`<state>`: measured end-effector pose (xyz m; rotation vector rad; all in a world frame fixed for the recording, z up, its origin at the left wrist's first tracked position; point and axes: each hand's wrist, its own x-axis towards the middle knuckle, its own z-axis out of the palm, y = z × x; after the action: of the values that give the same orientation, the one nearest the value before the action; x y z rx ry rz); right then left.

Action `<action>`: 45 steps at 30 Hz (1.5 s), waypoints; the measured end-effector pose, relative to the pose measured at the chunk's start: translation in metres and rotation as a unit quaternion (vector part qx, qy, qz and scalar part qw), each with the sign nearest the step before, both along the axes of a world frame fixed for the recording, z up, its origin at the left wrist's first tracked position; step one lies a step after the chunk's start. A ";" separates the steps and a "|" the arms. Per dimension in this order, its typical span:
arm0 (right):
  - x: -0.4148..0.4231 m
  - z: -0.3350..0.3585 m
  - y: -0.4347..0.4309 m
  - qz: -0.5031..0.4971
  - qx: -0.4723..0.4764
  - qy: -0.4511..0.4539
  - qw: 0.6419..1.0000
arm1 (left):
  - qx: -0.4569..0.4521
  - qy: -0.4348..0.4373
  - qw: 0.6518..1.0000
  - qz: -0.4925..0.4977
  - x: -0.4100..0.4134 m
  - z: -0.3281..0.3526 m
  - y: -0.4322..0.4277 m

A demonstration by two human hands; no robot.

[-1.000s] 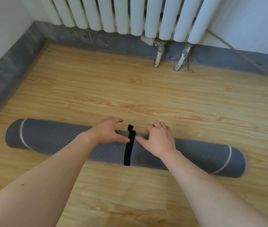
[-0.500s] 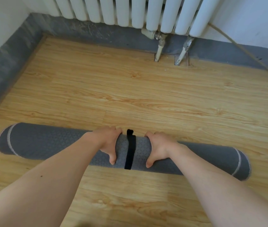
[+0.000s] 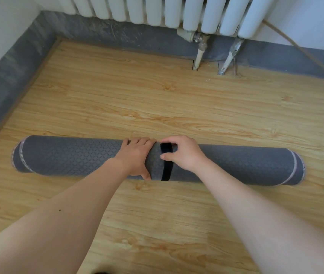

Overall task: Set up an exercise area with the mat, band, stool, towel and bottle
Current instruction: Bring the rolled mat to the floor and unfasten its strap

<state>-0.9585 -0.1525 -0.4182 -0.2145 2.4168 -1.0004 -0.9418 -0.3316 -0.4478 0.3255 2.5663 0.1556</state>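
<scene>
One head-worn camera looks steeply forward and down at the floor (image 3: pixel 177 107), close above outstretched forearms.

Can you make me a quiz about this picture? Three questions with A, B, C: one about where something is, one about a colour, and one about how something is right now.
1. Where does the mat lie?
A. on a stool
B. on the wooden floor
C. leaning upright against a door

2. What colour is the strap round the mat?
A. white
B. red
C. black

3. How is the mat right now?
A. rolled up
B. spread flat
C. folded in half

Answers:
1 B: it lies lengthwise on the planks, in front of the radiator.
2 C: the strap is a black loop round the roll's middle, pinched by the right hand.
3 A: it is one tight roll, and the left hand grips it beside the strap.
</scene>
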 end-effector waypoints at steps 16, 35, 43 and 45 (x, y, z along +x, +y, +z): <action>0.005 0.008 0.005 -0.106 0.016 0.034 0.994 | -0.016 0.000 0.999 -0.046 0.001 0.007 0.014; 0.003 0.033 0.026 0.021 0.036 -0.184 0.982 | -0.029 -0.015 0.999 -0.034 -0.001 0.009 0.016; 0.003 0.039 0.026 0.082 0.056 -0.216 0.971 | -0.035 -0.012 0.999 -0.036 0.000 0.009 0.017; 0.007 0.036 0.024 0.089 0.062 -0.213 0.971 | -0.037 -0.012 0.999 -0.036 -0.001 0.009 0.017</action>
<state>-0.9520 -0.1287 -0.3822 -0.1501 2.0196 -0.7253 -0.9424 -0.3150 -0.4393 0.3865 2.5259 0.0380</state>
